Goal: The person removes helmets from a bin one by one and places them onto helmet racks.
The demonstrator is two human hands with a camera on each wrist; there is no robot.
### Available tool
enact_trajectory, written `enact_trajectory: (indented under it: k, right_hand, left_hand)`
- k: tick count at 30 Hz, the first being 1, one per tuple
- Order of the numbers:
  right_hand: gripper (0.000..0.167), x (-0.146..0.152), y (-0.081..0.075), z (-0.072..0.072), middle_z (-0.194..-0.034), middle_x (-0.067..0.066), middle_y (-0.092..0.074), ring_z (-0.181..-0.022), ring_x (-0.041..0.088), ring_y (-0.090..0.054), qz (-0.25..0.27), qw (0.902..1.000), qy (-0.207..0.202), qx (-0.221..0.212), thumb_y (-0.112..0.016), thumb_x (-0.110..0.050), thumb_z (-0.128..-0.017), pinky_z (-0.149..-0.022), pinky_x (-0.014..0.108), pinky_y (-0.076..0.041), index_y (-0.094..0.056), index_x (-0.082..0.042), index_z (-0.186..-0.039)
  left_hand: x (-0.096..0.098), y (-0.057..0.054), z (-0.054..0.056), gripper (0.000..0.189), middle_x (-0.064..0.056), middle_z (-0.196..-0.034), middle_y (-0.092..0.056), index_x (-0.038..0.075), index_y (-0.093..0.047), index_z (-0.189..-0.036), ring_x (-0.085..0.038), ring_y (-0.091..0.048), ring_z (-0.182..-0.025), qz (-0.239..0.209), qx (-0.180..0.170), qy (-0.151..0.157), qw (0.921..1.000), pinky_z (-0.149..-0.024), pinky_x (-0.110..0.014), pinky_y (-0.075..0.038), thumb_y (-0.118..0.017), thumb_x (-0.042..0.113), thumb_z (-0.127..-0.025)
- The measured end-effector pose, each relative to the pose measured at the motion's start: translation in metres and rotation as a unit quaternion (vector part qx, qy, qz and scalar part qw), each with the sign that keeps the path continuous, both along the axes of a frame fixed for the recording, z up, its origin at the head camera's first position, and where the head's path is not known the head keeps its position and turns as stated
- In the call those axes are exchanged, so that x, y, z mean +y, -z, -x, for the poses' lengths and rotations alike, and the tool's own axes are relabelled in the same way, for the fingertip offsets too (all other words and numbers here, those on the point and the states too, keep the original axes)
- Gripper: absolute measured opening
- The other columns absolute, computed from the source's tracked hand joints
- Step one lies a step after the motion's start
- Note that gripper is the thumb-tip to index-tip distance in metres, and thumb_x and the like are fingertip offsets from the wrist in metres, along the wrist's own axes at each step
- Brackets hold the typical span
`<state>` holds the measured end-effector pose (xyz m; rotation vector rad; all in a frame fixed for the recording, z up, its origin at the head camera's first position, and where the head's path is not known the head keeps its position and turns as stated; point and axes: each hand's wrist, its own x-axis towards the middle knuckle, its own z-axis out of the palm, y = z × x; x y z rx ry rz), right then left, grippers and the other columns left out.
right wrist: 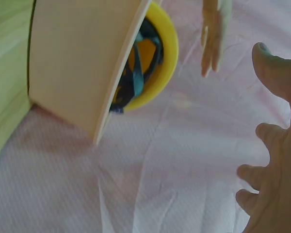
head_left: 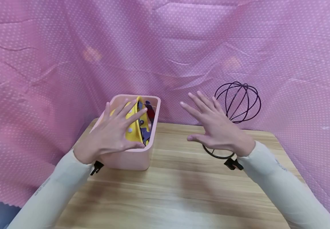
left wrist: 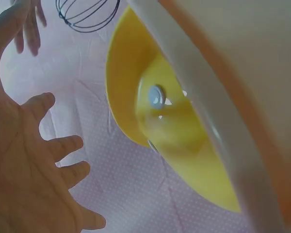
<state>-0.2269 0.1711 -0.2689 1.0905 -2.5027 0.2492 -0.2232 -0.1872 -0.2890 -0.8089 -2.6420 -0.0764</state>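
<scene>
Fingers spread, my left hand [head_left: 110, 130] hovers over a pink bin [head_left: 133, 159] on the left of the table. Inside the bin a yellow hard hat [head_left: 133, 135] stands on its side, its dark inner straps facing right; my hand hides part of it. The left wrist view shows the yellow shell [left wrist: 184, 150] beyond the bin's rim, apart from my fingers. My right hand [head_left: 219, 127], also spread and holding nothing, is raised in front of a black wire stand [head_left: 243, 103] with a domed cage top. That hand covers the stand's middle.
A wooden table [head_left: 176, 190] carries the bin and the stand. Pink dotted cloth [head_left: 170, 57] hangs behind and at both sides. Something dark red [head_left: 150, 113] lies in the bin beside the hard hat.
</scene>
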Motion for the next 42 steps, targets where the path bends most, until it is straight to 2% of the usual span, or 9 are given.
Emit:
enact_trajectory:
  k: [5,17,21,26,32,38,42]
  right_hand:
    - [0.096,-0.017,0.003,0.006,-0.172,0.007,-0.016,-0.161,0.032,-0.007,0.006,0.9995,-0.025,-0.019,-0.070,-0.061,-0.086,-0.128,0.065,-0.004,-0.020,-0.032,-0.163]
    - [0.091,-0.048,0.013,0.023,-0.173,0.006,-0.010,-0.161,0.032,-0.006,-0.003,0.9967,-0.053,-0.062,-0.064,-0.061,-0.090,-0.128,0.064,-0.008,-0.017,-0.034,-0.163]
    - [0.090,-0.060,0.017,0.030,-0.173,0.006,-0.012,-0.161,0.033,-0.009,-0.002,0.9952,-0.070,-0.068,-0.063,-0.062,-0.090,-0.128,0.064,-0.011,-0.018,-0.034,-0.163]
    - [0.091,-0.076,0.022,0.038,-0.171,0.012,-0.016,-0.159,0.035,-0.015,0.005,0.9924,-0.096,-0.077,-0.067,-0.057,-0.089,-0.128,0.059,-0.021,-0.023,-0.026,-0.163]
    - [0.094,-0.095,0.028,0.042,-0.171,0.008,-0.016,-0.157,0.033,-0.022,0.014,0.9851,-0.074,-0.155,-0.068,-0.056,-0.089,-0.121,0.061,-0.034,-0.015,-0.033,-0.164]
    - [0.101,-0.113,0.031,0.045,-0.171,0.008,-0.016,-0.157,0.029,-0.023,0.016,0.9760,-0.051,-0.211,-0.067,-0.055,-0.090,-0.126,0.054,-0.029,-0.008,-0.023,-0.165]
    - [0.106,-0.126,0.034,0.046,-0.171,0.009,-0.018,-0.157,0.026,-0.024,0.010,0.9722,-0.043,-0.230,-0.069,-0.056,-0.089,-0.128,0.046,-0.026,-0.005,-0.017,-0.165]
  left_hand:
    - [-0.009,0.003,0.000,0.107,-0.007,-0.170,-0.022,0.037,-0.030,-0.159,-0.036,-0.014,-0.159,-0.013,0.001,-0.010,0.9999,-0.113,-0.086,-0.011,-0.072,0.079,-0.070]
    - [-0.034,0.011,-0.007,0.105,-0.008,-0.173,-0.010,0.038,-0.022,-0.161,-0.031,-0.007,-0.161,-0.024,-0.052,-0.059,0.9966,-0.113,-0.086,-0.006,-0.067,0.079,-0.076]
    - [-0.042,0.015,-0.009,0.103,-0.004,-0.174,-0.004,0.040,-0.019,-0.162,-0.037,-0.009,-0.160,-0.039,-0.067,-0.066,0.9949,-0.112,-0.086,-0.004,-0.068,0.076,-0.078]
    - [-0.051,0.020,-0.012,0.103,-0.001,-0.174,-0.001,0.039,-0.018,-0.162,-0.043,-0.010,-0.159,-0.051,-0.086,-0.084,0.9915,-0.113,-0.086,-0.002,-0.067,0.076,-0.079]
    - [-0.061,0.026,-0.014,0.103,-0.002,-0.174,-0.004,0.038,-0.017,-0.162,-0.041,-0.008,-0.159,-0.065,-0.104,-0.095,0.9879,-0.115,-0.084,0.001,-0.066,0.075,-0.080]
    - [-0.071,0.033,-0.015,0.104,-0.002,-0.174,-0.005,0.035,-0.016,-0.163,-0.044,-0.011,-0.158,-0.081,-0.114,-0.093,0.9858,-0.115,-0.083,-0.003,-0.066,0.073,-0.081]
    - [-0.076,0.039,-0.016,0.109,-0.007,-0.173,-0.005,0.031,-0.012,-0.164,-0.047,-0.012,-0.157,-0.105,-0.124,-0.084,0.9831,-0.120,-0.077,-0.012,-0.071,0.069,-0.081]
